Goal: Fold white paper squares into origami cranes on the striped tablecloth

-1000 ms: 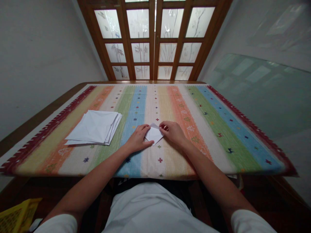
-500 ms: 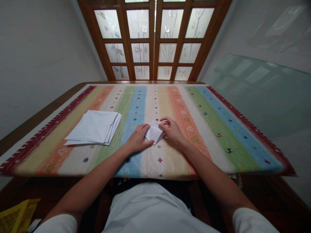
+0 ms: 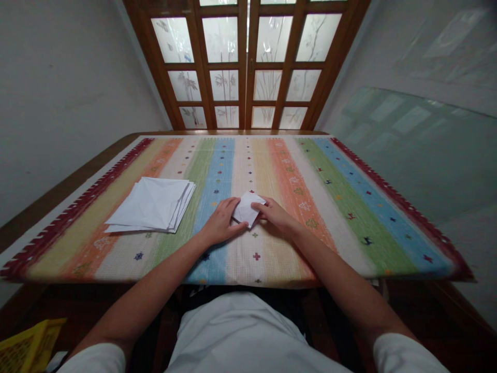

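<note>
A small folded white paper (image 3: 248,207) lies on the striped tablecloth (image 3: 330,207) in the middle of the table. My left hand (image 3: 222,221) presses flat on the paper's left edge, fingers stretched out. On the paper's right side, my right hand (image 3: 272,212) has its fingertips pinched over the fold. A stack of white paper sheets (image 3: 153,204) rests to the left of my left hand.
Behind the table stand wooden doors (image 3: 246,62) with frosted glass panes. A glass sheet (image 3: 419,150) leans against the right wall. At the lower left, below the table edge, is a yellow crate (image 3: 27,347).
My right hand has slid left and down over the paper, folding its right part inward. The paper looks narrower. My left hand stays in place.
</note>
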The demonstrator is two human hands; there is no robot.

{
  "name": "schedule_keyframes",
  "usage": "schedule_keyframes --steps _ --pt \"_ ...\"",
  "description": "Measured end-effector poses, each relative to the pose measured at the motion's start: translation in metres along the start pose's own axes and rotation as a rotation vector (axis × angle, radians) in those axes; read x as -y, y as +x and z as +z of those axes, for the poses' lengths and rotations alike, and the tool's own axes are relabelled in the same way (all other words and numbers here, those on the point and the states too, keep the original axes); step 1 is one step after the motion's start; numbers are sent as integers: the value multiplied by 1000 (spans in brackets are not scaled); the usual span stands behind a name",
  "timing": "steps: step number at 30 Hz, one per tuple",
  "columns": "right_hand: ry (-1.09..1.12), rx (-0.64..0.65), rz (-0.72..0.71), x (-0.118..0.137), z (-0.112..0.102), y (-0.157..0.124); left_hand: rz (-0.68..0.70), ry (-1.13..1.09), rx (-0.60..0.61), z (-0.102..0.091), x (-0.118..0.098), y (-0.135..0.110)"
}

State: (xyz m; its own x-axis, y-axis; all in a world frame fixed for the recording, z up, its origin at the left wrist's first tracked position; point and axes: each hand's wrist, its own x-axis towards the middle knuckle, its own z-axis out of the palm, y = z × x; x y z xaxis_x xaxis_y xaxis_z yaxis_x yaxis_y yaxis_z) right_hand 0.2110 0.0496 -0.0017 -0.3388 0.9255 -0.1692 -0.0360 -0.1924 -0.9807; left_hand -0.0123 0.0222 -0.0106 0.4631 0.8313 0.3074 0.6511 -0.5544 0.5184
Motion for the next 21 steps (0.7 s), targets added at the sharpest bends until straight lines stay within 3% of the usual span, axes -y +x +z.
schedule_keyframes --steps 5,9,13,21 --pt "-45 141 -109 0 -2 -5 4 -6 -6 1 2 -1" --pt "-259 284 -239 -1 -6 -9 -4 -21 -26 4 4 0" --pt "-508 206 -338 -4 -7 -9 -9 -31 -40 4 3 1" --pt "-585 114 -482 -6 2 -7 33 -55 -48 2 -1 1"
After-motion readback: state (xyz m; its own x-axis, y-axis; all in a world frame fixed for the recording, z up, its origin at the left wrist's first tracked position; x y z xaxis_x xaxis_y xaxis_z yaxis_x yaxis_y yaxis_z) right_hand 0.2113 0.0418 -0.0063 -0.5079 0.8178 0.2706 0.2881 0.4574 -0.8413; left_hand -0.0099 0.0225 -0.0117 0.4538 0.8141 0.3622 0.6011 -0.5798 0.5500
